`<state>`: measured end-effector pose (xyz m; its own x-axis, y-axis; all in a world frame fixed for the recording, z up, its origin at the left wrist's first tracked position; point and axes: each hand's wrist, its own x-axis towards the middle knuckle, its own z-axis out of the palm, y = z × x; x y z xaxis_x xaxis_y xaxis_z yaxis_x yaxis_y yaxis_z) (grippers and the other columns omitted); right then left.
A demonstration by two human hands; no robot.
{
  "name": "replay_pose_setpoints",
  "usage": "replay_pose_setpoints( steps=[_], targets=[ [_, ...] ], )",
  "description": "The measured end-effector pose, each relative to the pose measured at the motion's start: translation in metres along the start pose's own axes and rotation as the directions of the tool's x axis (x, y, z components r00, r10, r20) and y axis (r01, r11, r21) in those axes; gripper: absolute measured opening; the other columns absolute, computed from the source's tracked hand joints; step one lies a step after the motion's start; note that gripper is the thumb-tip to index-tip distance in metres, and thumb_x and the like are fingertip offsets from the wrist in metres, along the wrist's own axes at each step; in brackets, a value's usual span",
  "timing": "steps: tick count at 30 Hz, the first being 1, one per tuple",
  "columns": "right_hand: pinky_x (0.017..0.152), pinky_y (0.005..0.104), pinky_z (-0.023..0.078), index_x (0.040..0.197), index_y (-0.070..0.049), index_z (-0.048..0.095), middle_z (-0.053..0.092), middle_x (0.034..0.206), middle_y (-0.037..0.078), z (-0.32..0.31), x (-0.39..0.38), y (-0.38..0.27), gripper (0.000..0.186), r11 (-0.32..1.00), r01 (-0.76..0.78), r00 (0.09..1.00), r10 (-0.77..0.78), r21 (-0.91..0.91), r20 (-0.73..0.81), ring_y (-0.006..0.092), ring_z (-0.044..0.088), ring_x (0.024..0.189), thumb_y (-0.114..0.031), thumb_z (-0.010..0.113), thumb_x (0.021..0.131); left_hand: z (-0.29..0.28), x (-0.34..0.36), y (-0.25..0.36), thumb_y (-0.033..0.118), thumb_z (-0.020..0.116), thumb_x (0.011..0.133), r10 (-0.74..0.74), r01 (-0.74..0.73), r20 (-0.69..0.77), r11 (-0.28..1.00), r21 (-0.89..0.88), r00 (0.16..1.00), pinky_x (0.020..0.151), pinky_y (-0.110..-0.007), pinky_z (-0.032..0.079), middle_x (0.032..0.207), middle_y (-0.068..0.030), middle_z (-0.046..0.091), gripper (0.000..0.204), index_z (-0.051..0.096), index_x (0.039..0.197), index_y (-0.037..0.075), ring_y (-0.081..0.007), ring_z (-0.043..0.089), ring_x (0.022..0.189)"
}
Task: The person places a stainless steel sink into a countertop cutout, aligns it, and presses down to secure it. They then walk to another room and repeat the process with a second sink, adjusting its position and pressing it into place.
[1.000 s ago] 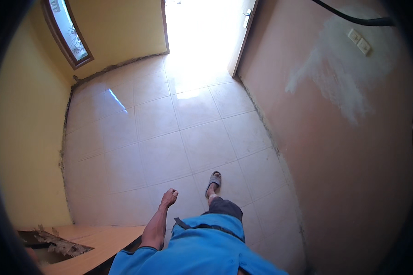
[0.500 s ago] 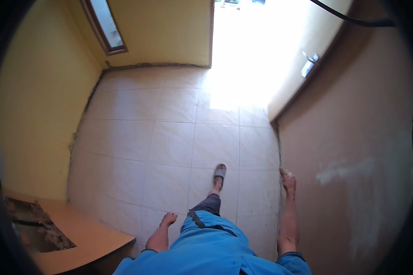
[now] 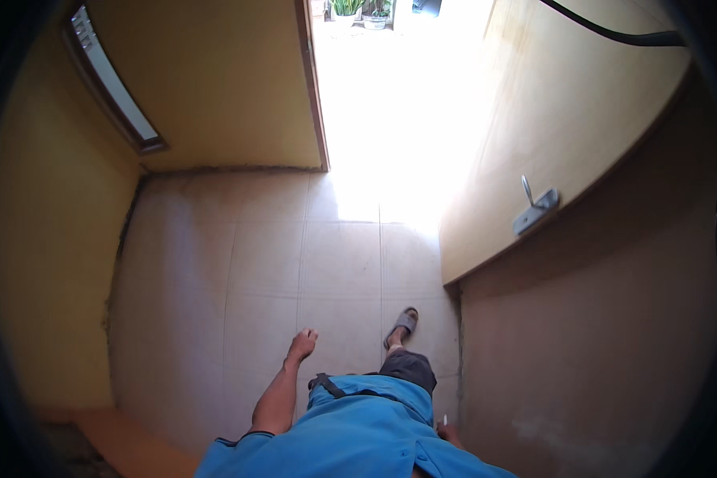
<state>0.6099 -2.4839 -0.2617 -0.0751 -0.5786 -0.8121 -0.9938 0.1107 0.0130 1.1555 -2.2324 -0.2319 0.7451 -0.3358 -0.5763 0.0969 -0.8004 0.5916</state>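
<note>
My left hand [image 3: 303, 344] hangs over the tiled floor [image 3: 263, 255], fingers loosely curled, with nothing seen in it. My right hand [image 3: 448, 434] is low beside my blue shirt [image 3: 358, 430], near the pink-brown wall [image 3: 581, 358], mostly hidden by my body, with a small thin white stick in its fingers. A sandalled foot [image 3: 402, 325] is forward on the tiles. Ahead to the right, a wooden door [image 3: 566, 95] stands open, with a metal handle [image 3: 534, 209] on it.
The bright doorway [image 3: 382, 95] opens onto potted plants [image 3: 346, 12]. Yellow walls [image 3: 215, 80] with a narrow window [image 3: 115, 80] rise ahead and left. A damaged wooden furniture edge [image 3: 127, 438] is at the lower left. A black cable [image 3: 613, 32] crosses the top right corner.
The view has advanced toward the doorway, so door, handle and plants appear nearer or newly visible. My right hand has dropped from beside the wall to low by my body, partly hidden.
</note>
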Motion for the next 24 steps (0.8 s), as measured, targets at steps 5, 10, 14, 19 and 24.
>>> replay_pose_setpoints(
  steps=[5, 10, 14, 19, 24],
  targets=[
    [0.061, 0.0431, 0.054, 0.098, 0.005, 0.068, 0.071, 0.084, 0.021, -0.121, 0.039, -0.138, 0.054, 0.983, -0.039, 0.995, 0.023, 0.182, 0.093, 0.0301, 0.07, 0.069, -0.048, 0.058, 0.091, -0.015, 0.136, 0.13, 0.041, 0.048, 0.096, 0.044, -0.053, -0.07, 0.99, -0.128, 0.997, 0.094, -0.045, 0.049, 0.113, -0.0231, 0.067, 0.044, 0.065, 0.115, 0.005, -0.0407, 0.063, 0.109],
    [0.048, 0.0384, 0.048, 0.085, 0.004, 0.066, 0.068, 0.067, 0.016, -0.258, 0.152, -0.401, 0.034, 0.958, 0.158, 0.987, -0.15, 0.241, -0.05, 0.0254, 0.065, 0.055, -0.028, 0.057, 0.087, -0.017, 0.202, 0.26, 0.036, 0.039, 0.099, -0.027, -0.001, -0.123, 0.976, -0.22, 0.992, 0.094, -0.046, 0.048, 0.114, -0.019, 0.067, 0.04, 0.067, 0.105, 0.008, -0.0393, 0.063, 0.108],
    [0.071, 0.0415, 0.056, 0.088, 0.002, 0.072, 0.073, 0.08, 0.018, -0.368, 0.229, -0.664, 0.033, 0.863, 0.504, 0.845, -0.48, 0.049, -0.234, 0.0307, 0.073, 0.076, -0.027, 0.057, 0.082, -0.034, 0.262, 0.28, 0.037, 0.04, 0.098, -0.05, 0.051, -0.006, 0.983, 0.179, 0.999, 0.092, -0.051, 0.048, 0.118, -0.0169, 0.063, 0.037, 0.068, 0.101, 0.012, -0.0413, 0.061, 0.106],
    [0.079, 0.0432, 0.055, 0.088, -0.001, 0.073, 0.073, 0.083, 0.019, -0.468, 0.219, -0.903, 0.036, 0.802, 0.591, 0.76, -0.591, -0.089, -0.272, 0.0308, 0.072, 0.083, -0.032, 0.056, 0.082, -0.063, 0.317, 0.307, 0.037, 0.046, 0.097, -0.392, 0.369, 0.045, 0.894, 0.254, 0.919, 0.095, -0.053, 0.048, 0.12, -0.021, 0.062, 0.035, 0.065, 0.109, 0.011, -0.0406, 0.06, 0.113],
    [0.081, 0.0455, 0.053, 0.096, 0.001, 0.071, 0.07, 0.091, 0.022, -0.499, 0.25, -1.004, 0.048, 0.893, 0.44, 0.867, -0.45, -0.096, -0.213, 0.0364, 0.068, 0.089, -0.044, 0.063, 0.082, -0.096, 0.473, 0.3, 0.039, 0.052, 0.095, -0.121, 0.077, 0.13, 0.95, 0.302, 0.984, 0.096, -0.051, 0.047, 0.122, -0.0273, 0.062, 0.04, 0.066, 0.119, 0.01, -0.042, 0.061, 0.114]
  ],
)
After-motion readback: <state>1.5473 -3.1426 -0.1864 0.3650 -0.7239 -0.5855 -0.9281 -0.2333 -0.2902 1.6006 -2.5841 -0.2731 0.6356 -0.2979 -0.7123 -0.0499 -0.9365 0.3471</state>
